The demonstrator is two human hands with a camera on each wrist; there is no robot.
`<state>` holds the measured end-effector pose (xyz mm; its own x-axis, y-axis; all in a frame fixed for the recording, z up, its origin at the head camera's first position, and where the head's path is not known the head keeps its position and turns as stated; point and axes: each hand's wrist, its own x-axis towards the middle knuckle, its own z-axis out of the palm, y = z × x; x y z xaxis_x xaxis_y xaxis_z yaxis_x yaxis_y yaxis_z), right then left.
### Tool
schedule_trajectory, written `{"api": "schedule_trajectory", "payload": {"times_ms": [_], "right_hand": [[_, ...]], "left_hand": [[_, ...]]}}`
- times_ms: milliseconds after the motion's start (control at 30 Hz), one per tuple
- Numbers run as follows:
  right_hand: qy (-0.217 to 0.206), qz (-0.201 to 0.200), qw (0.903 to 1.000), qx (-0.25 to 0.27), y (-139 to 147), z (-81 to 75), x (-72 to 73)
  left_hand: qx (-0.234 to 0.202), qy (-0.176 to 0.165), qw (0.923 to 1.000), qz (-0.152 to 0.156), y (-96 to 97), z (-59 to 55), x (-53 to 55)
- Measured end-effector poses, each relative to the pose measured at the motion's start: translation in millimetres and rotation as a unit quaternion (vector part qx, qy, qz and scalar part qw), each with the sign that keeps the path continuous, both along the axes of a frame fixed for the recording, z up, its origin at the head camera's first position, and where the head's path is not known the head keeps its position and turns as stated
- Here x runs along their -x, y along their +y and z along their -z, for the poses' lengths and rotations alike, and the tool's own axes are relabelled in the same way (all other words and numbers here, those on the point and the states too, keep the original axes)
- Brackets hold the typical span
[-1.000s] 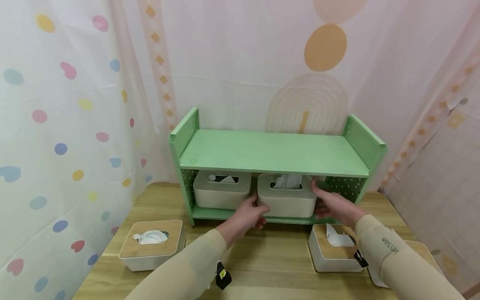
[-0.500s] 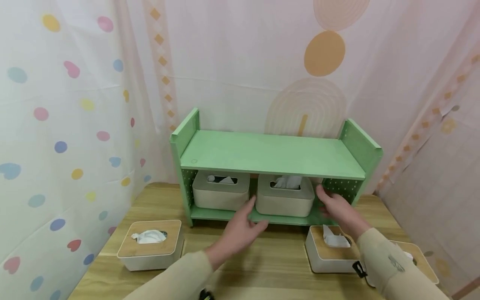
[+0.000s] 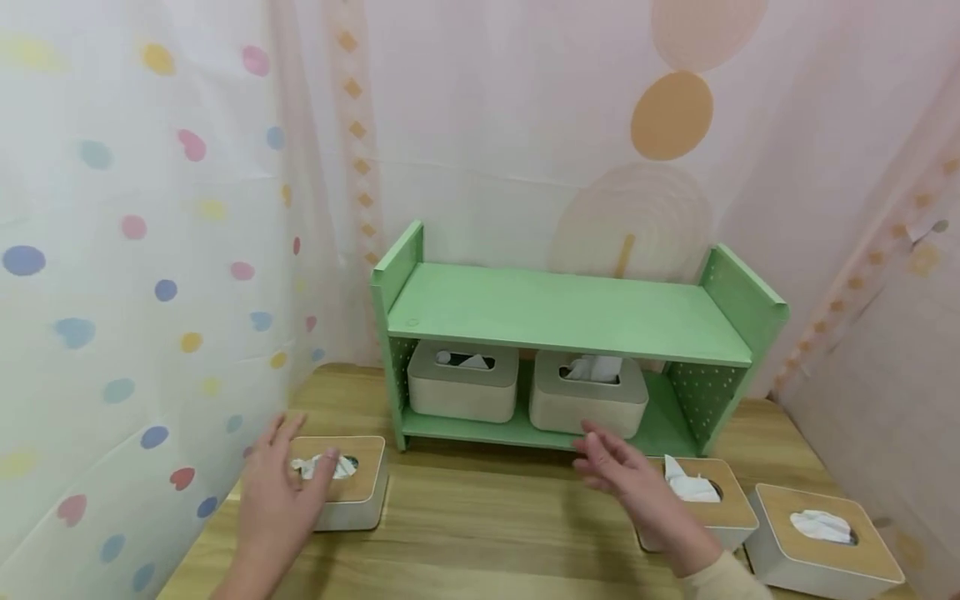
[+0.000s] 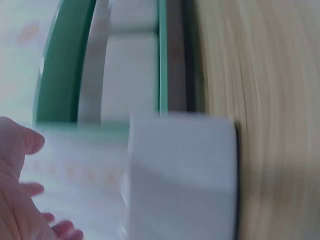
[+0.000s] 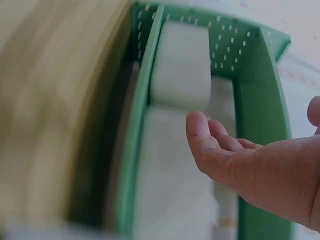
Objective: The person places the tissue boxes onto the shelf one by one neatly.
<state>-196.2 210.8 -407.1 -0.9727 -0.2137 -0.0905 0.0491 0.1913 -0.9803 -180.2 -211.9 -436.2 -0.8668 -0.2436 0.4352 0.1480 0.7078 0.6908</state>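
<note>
Here — left hand (image 3: 276,500) near round-cornered, wood-topped tissue box (image 3: 358,492)

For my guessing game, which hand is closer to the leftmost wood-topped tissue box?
Left. The left hand is over that wood-topped tissue box; the right hand is away to its right, near the green shelf.

Observed green shelf (image 5: 262,102), perforated at far end. Logged farther pale box (image 5: 181,65) and nearer pale box (image 5: 172,175) in line inside shelf. Noted right hand (image 5: 260,167) before shelf, with loosely extended fingers; blurred wood-grain table (image 5: 55,100) beside shelf.
</note>
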Motion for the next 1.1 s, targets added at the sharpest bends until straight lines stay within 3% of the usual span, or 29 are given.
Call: {"api": "schedule_trajectory", "payload": {"times_ms": [133, 333, 467, 567, 733, 967, 1033, 1100], "right_hand": [[-0.051, -0.039, 0.9951, 0.075, -39.3, 23.1, 7.0], [-0.123, -0.083, 0.9774, 0.150, -92.4, 56.4, 16.5], [-0.143, -0.084, 0.9722, 0.165, -113.7, 65.9, 16.4], [-0.152, -0.082, 0.9706, 0.168, -120.0, 67.2, 16.5], [-0.155, -0.090, 0.9708, 0.160, -118.6, 68.6, 16.7], [-0.152, -0.083, 0.9774, 0.121, -90.6, 74.0, 13.8], [-0.155, -0.079, 0.9786, 0.110, -77.6, 74.2, 12.0], [-0.156, -0.074, 0.9798, 0.102, -64.3, 72.9, 9.5]], "left_hand": [[-0.080, -0.095, 0.9915, -0.037, -31.7, 14.0, 10.9], [-0.185, -0.223, 0.9567, -0.030, -54.4, 37.0, 21.5], [-0.210, -0.249, 0.9452, -0.028, -57.9, 44.3, 25.1], [-0.221, -0.262, 0.9394, -0.004, -55.2, 46.4, 26.2], [-0.223, -0.287, 0.9301, 0.053, -34.1, 51.4, 19.3], [-0.163, -0.263, 0.9438, 0.117, 33.9, 51.0, 2.4], [-0.169, -0.252, 0.9416, 0.145, 56.2, 49.1, -1.0], [-0.186, -0.249, 0.9340, 0.175, 76.3, 47.8, -2.6]]}}
